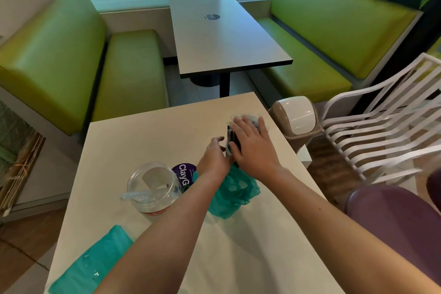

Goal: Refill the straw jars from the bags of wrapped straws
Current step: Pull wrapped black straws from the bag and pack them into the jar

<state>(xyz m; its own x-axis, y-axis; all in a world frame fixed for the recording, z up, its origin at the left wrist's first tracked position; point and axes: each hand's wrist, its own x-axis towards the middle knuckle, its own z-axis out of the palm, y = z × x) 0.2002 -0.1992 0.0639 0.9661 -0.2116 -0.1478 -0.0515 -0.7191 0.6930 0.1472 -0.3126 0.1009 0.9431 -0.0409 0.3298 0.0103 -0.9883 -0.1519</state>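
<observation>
We see both arms reaching out across the pale surface toward about one o'clock. The right hand lies flat, palm down, its fingers spread wide over a clear bag of dark straws, resting on it rather than gripping. The left hand sits just beside it at nine o'clock of the bag, fingers loosely curled toward the bag's dark near end; we cannot tell whether they actually hold it, as the right hand covers that part.

At seven o'clock from the hands stands a clear plastic jar, tilted with its open mouth toward us, holding what looks like a single wrapped straw lying across its mouth. A purple round label or lid shows just behind the jar. A crumpled teal bag lies under the forearms, and another teal bag lies flat at the near left corner.

Off the surface at three o'clock stands a small swing-lid bin.
</observation>
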